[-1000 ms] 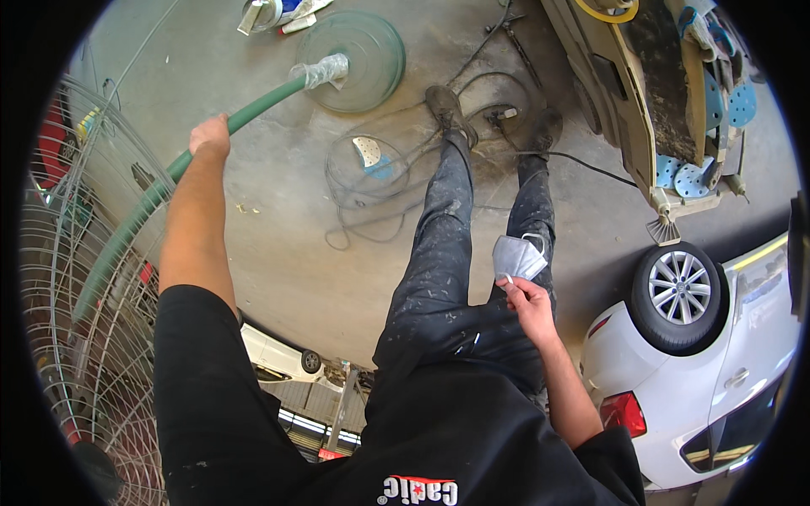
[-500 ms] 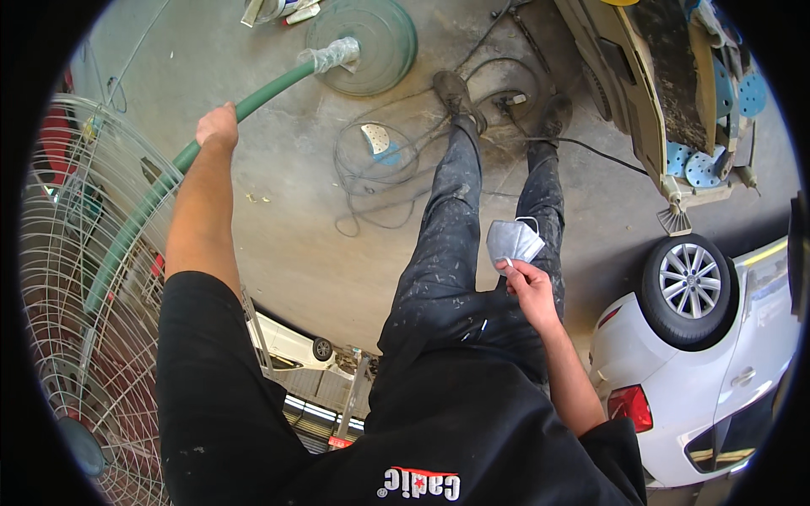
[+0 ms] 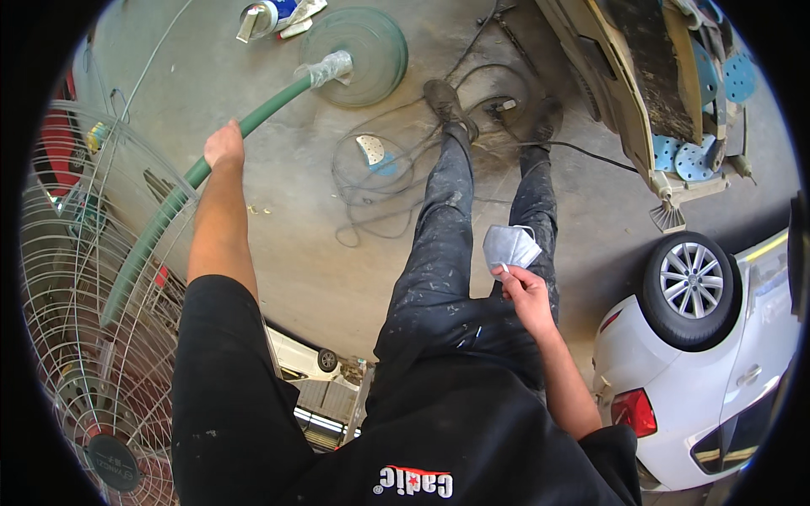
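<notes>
My left hand (image 3: 224, 145) is wrapped round the green pole (image 3: 274, 105) of a large stand fan, partway between the base and the cage. The pole slants down from the round green base (image 3: 380, 59), where clear plastic wrap (image 3: 331, 67) covers the joint. On the left, the wire fan cage (image 3: 84, 337) fills the edge of the view, close to my left arm. In front of my thigh, my right hand (image 3: 529, 297) pinches a grey-white face mask (image 3: 509, 246) by its lower end near a strap. The mask hangs free of my dusty dark trousers.
Cables (image 3: 363, 228) lie coiled on the floor by my shoes, with a torn sanding disc (image 3: 369, 150) among them. A stand (image 3: 624, 101) with blue sanding discs (image 3: 695, 160) is at the upper right. Below it is a white car (image 3: 675, 371). Cans and tubes (image 3: 274, 17) lie beyond the base.
The fan cage and pole have shifted a little to the right along with my left hand and arm. My right hand keeps its pinch on the mask, nearly in the same place.
</notes>
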### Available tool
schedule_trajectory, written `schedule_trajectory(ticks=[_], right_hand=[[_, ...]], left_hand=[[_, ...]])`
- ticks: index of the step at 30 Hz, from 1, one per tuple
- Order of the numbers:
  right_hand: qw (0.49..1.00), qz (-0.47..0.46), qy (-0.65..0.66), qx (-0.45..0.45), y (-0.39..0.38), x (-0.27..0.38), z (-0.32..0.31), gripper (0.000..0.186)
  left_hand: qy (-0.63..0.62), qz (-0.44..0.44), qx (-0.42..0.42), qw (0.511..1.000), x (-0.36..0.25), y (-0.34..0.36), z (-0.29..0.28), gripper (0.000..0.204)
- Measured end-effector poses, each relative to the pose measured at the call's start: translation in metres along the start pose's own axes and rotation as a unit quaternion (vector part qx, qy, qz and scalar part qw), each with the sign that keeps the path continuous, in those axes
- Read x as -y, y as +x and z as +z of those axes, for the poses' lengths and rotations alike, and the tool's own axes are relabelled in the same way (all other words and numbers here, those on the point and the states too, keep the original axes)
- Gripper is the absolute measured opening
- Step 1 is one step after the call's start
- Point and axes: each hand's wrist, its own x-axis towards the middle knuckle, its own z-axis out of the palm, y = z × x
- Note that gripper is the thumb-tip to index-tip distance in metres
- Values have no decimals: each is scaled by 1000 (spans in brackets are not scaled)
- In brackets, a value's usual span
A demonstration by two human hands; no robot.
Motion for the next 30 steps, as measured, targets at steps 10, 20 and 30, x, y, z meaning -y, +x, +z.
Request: schedule_trajectory(ticks=[10,20,30], right_hand=[[1000,3,3,4,-5,-9,-14,22],[1000,-5,18,6,-13,-13,-15,20],[999,-51,-11,12,-25,-13,-18,22]], left_hand=[[77,28,-15,996,-10,-15,-1,36],[55,18,11,998,-17,-8,-2,23],[-128,227,-169,950,-147,-101,-43,45]])
